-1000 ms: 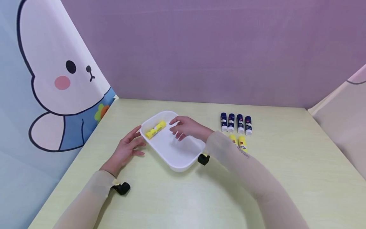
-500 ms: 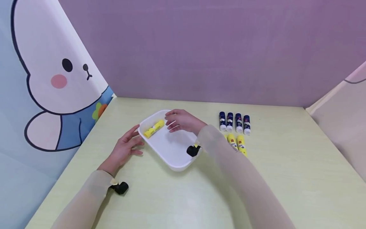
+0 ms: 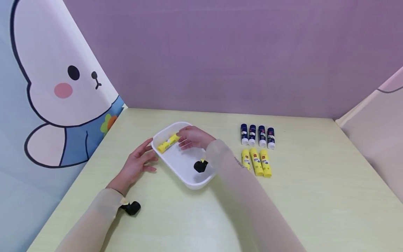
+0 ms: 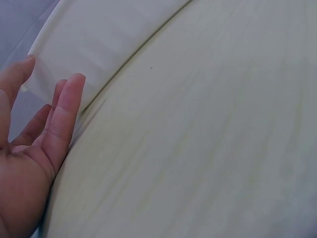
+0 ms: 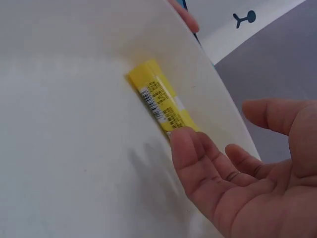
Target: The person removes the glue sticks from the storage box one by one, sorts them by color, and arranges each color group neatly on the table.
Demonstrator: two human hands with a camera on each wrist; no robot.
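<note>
A yellow glue stick [image 3: 168,143] lies along the left wall inside a white plastic tray [image 3: 179,171]. My right hand [image 3: 194,137] is over the tray, its fingertips at the glue stick's far end. In the right wrist view the fingers [image 5: 185,153] are loosely bent and cover that end of the glue stick [image 5: 158,96], with the thumb well apart; whether they touch it I cannot tell. My left hand [image 3: 136,164] is at the tray's left corner, fingers spread. The left wrist view has its fingers [image 4: 63,114] fairly straight beside the tray's outer wall [image 4: 99,44].
Several dark blue glue sticks with white ends [image 3: 262,136] lie in a row at the back right of the table [image 3: 315,182]. Nearer, three yellow glue sticks [image 3: 256,162] lie side by side, one partly behind the right sleeve. A purple backdrop [image 3: 233,59] stands behind.
My right hand has moved left across the tray toward the yellow glue stick. The sleeve has uncovered more of the yellow glue sticks on the table. My left hand has kept its place at the tray.
</note>
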